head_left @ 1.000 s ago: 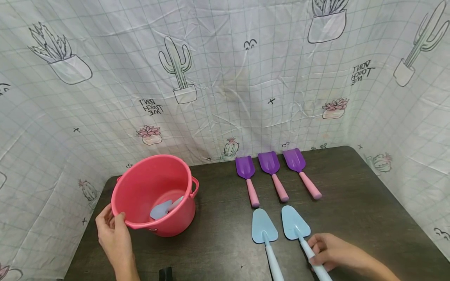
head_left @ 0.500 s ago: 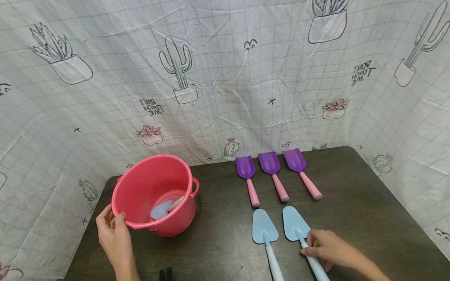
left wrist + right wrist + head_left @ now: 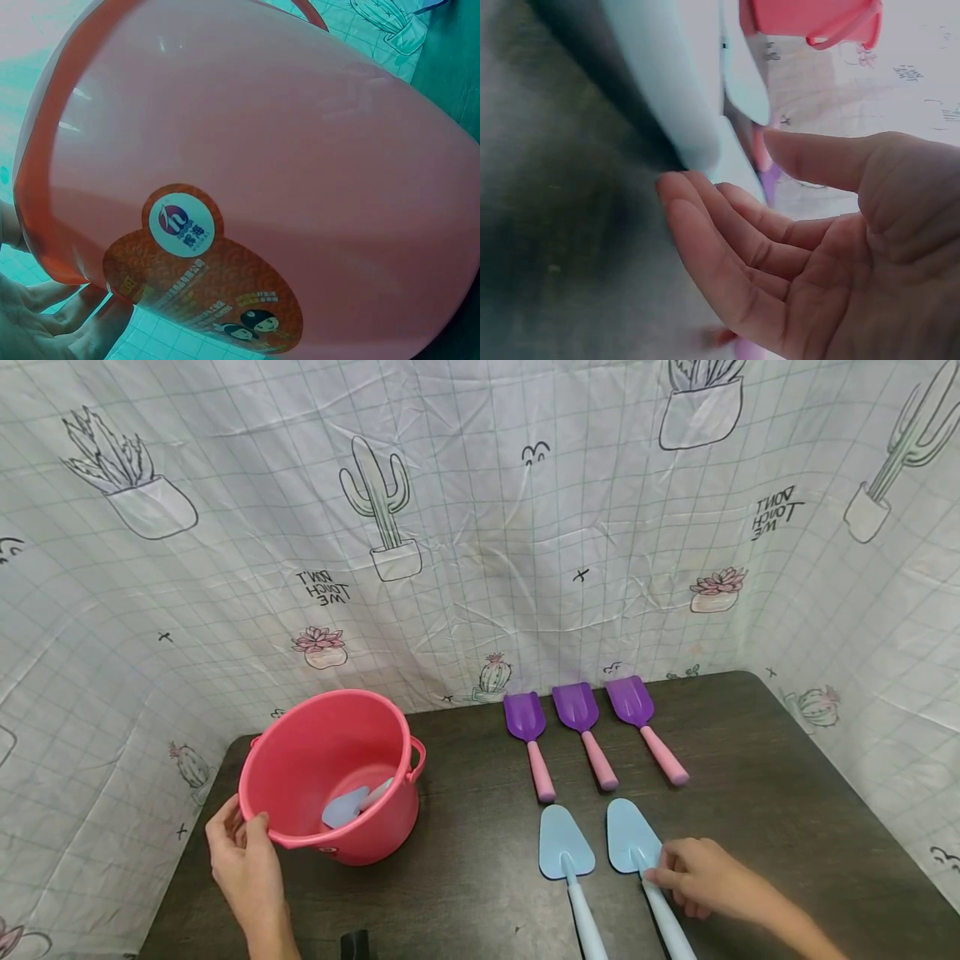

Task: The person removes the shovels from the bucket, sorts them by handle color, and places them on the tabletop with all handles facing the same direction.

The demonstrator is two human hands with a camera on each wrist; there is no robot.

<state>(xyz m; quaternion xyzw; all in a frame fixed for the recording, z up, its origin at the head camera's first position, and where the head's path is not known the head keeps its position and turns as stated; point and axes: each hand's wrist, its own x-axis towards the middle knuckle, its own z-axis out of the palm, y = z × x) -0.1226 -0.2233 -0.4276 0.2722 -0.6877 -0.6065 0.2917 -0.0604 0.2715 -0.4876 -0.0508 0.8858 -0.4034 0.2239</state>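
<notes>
A red bucket stands tilted at the left of the head view. My left hand grips its near-left rim, with the thumb over the edge. Inside lies a light blue trowel, its handle partly hidden by the wall. Two more lie on the table, a left blue trowel and a right blue trowel, blades pointing away from me. My right hand is beside the neck of the right one. In the right wrist view its fingers curve loosely, the thumb apart, close to the pale handle.
Three purple shovels with pink handles lie in a row at the back: a left shovel, a middle shovel and a right shovel. A printed cactus curtain borders the dark table. A black object shows at the front edge.
My right hand has moved up along the right trowel towards its blade. That trowel has turned slightly, its handle end shifting left. The left hand and bucket stay in place.
</notes>
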